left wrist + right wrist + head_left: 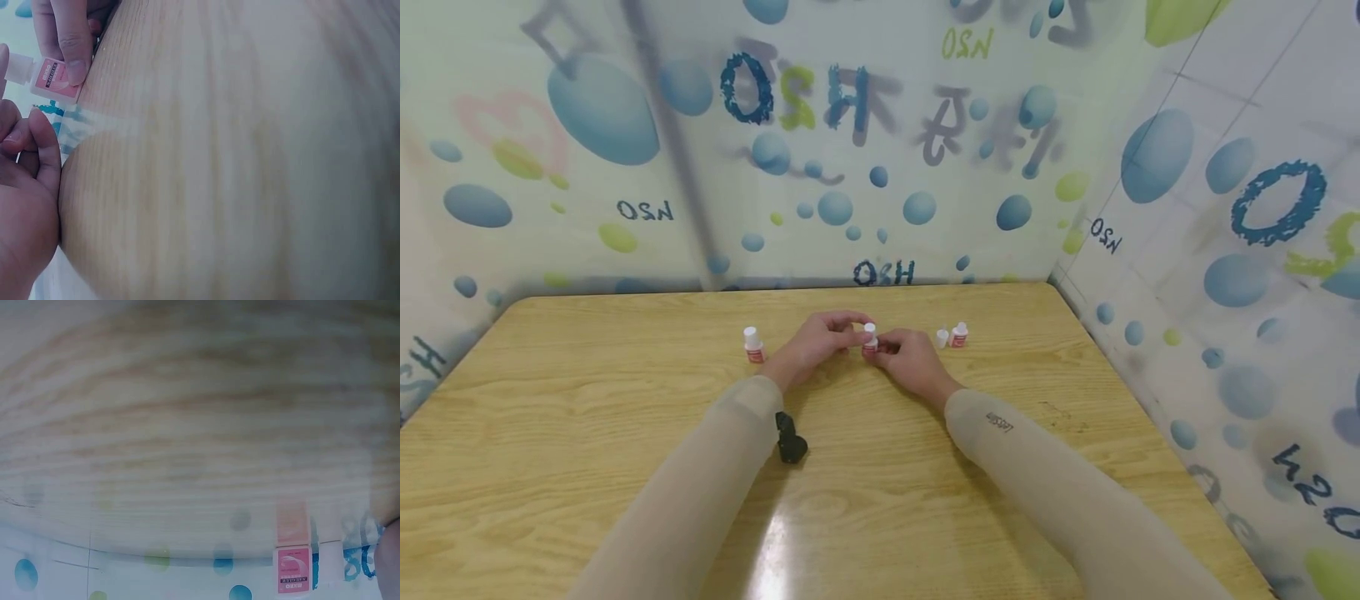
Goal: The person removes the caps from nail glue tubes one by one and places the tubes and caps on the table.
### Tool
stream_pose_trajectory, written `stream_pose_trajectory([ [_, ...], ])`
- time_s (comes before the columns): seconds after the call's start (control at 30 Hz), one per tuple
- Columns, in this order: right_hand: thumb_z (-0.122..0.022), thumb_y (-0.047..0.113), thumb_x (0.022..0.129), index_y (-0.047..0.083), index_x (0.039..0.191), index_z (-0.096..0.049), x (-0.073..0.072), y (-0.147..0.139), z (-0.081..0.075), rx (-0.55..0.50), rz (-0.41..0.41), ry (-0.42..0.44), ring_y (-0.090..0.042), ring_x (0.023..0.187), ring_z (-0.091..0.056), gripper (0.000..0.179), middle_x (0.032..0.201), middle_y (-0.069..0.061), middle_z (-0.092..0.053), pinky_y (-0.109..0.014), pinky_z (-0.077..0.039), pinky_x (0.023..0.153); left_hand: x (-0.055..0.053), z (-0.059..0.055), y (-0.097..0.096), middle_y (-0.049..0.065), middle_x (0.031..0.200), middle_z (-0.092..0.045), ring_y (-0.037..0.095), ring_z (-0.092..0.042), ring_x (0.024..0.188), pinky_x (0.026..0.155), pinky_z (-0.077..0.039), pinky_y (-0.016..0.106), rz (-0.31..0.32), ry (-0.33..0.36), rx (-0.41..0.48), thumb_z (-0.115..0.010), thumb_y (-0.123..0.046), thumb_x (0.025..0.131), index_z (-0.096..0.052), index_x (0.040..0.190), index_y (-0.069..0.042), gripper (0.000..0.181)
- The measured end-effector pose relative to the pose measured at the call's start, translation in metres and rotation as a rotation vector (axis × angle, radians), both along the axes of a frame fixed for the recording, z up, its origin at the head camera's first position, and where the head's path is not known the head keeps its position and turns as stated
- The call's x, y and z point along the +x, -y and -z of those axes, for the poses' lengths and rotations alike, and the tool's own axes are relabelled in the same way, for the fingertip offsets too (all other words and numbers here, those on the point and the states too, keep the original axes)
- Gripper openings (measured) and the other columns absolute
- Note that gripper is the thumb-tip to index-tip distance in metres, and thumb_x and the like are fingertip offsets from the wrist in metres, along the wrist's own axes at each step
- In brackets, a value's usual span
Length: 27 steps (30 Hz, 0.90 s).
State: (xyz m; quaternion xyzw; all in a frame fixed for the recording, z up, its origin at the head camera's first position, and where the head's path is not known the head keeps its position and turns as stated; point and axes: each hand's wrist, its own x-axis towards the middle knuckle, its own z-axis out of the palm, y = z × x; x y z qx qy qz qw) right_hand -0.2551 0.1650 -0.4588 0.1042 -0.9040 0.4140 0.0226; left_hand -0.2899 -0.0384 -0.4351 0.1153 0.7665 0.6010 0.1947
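Note:
A small nail glue bottle point(870, 348) with a pink label and a white cap point(19, 69) stands upright between the two hands at the table's far side. My right hand point(913, 360) grips the bottle's body, its thumb over the label in the left wrist view. From the other side, my left hand point(816, 343) pinches the cap with thumb and forefinger, the other fingers curled below it. To the right stands an uncapped nail glue bottle point(959, 336), a loose white cap point(942, 337) beside it. Left of my left hand is a capped bottle point(753, 346).
All of this is on a wooden table point(625, 458) that meets a wall point(820, 183) printed with blue and green bubbles at the back. Another patterned wall point(1240, 333) runs along the right side. A black object point(790, 437) shows beside the left forearm.

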Motion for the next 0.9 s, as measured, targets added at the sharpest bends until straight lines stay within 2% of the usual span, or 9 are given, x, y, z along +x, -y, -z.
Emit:
stream_pose_trajectory([
  [0.13,-0.081,0.026,0.097,0.015,0.112,-0.084,0.0005,0.0007,-0.0013,-0.001,0.001,0.000,-0.017,0.100,-0.073,0.018,0.109,-0.003,-0.082,-0.040,-0.059,0.096,-0.0005,-0.0003,-0.0001,-0.003,0.078,-0.058,0.020,-0.054,0.086,0.082,-0.046,0.030,0.015,-0.002,0.016,-0.078,-0.032,0.099,-0.069,0.128,-0.017,0.035],
  [0.23,-0.081,0.025,0.097,0.014,0.112,-0.083,0.0010,0.0011,-0.0024,0.002,0.001,0.000,-0.017,0.100,-0.073,0.019,0.109,-0.003,-0.082,-0.039,-0.059,0.095,-0.0006,-0.0005,0.0004,-0.002,0.078,-0.058,0.020,-0.052,0.085,0.084,-0.045,0.031,0.038,-0.008,0.021,-0.076,-0.032,0.100,-0.068,0.136,-0.017,0.039],
  [0.3,-0.080,0.025,0.097,0.014,0.112,-0.083,0.0013,0.0012,-0.0029,0.003,0.001,0.001,-0.017,0.099,-0.072,0.019,0.110,-0.003,-0.081,-0.039,-0.059,0.095,-0.0007,-0.0003,0.0011,-0.001,0.085,-0.061,0.020,-0.053,0.088,0.085,-0.046,0.031,0.047,-0.011,0.011,-0.074,-0.033,0.102,-0.067,0.141,-0.021,0.041],
  [0.4,-0.080,0.025,0.098,0.014,0.113,-0.083,0.0017,0.0015,-0.0032,0.010,0.002,0.001,-0.017,0.098,-0.071,0.019,0.109,-0.003,-0.081,-0.040,-0.058,0.095,-0.0005,0.0004,0.0022,-0.002,0.108,-0.067,0.020,-0.053,0.095,0.086,-0.047,0.030,0.051,-0.011,-0.004,-0.070,-0.033,0.104,-0.068,0.144,-0.024,0.040],
  [0.5,-0.079,0.026,0.098,0.015,0.115,-0.083,0.0015,0.0013,-0.0031,0.017,0.002,0.005,-0.017,0.096,-0.070,0.020,0.108,-0.003,-0.081,-0.039,-0.058,0.094,-0.0006,0.0011,0.0026,-0.001,0.133,-0.067,0.020,-0.054,0.103,0.088,-0.047,0.029,0.051,-0.010,-0.016,-0.067,-0.033,0.106,-0.069,0.143,-0.024,0.038],
  [0.57,-0.079,0.027,0.098,0.015,0.115,-0.082,0.0016,0.0013,-0.0024,0.021,0.001,0.008,-0.017,0.097,-0.070,0.021,0.108,-0.002,-0.080,-0.039,-0.058,0.094,-0.0004,0.0020,0.0025,0.001,0.141,-0.065,0.020,-0.054,0.107,0.090,-0.047,0.029,0.052,-0.009,-0.023,-0.066,-0.034,0.106,-0.068,0.143,-0.023,0.038],
  [0.7,-0.079,0.028,0.098,0.016,0.116,-0.082,0.0024,0.0017,-0.0020,0.019,-0.001,0.015,-0.017,0.099,-0.071,0.021,0.110,-0.002,-0.080,-0.039,-0.058,0.096,0.0007,0.0025,0.0022,0.003,0.146,-0.064,0.020,-0.054,0.112,0.093,-0.048,0.028,0.042,-0.008,-0.036,-0.067,-0.036,0.106,-0.067,0.144,-0.023,0.040],
  [0.9,-0.079,0.026,0.099,0.014,0.114,-0.083,0.0035,0.0017,-0.0041,0.013,0.001,0.003,-0.017,0.097,-0.070,0.019,0.109,-0.003,-0.080,-0.040,-0.058,0.095,0.0014,0.0004,0.0001,0.003,0.139,-0.067,0.018,-0.055,0.110,0.089,-0.051,0.027,0.009,-0.002,-0.006,-0.070,-0.034,0.104,-0.070,0.140,-0.019,0.039],
])
